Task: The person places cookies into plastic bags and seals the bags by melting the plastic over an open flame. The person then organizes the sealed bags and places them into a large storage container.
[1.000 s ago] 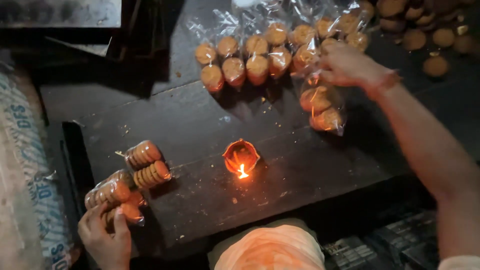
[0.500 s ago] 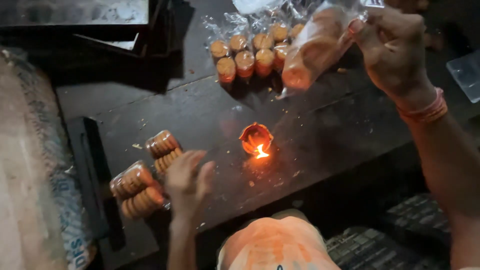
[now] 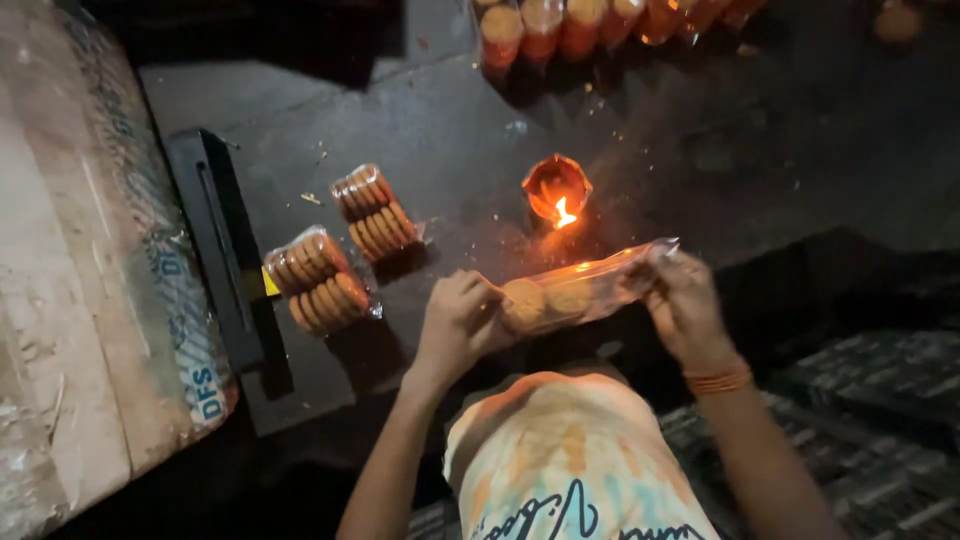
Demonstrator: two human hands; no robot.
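Biscuit packet (image 3: 570, 295) now down from 1 o'clock to centre, level above worktop (image 3: 450, 130), at 6 o'clock of lit oil lamp (image 3: 556, 188). Left hand (image 3: 455, 325), formerly free, grip closed on left end; right hand (image 3: 685, 305) pinches right end.

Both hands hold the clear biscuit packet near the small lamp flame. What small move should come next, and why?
Probably bring the open end of the clear plastic biscuit packet, pinched by the right hand, up to the flame of the small clay lamp. The left hand steadies the filled end, and two sealed packets lie beside.
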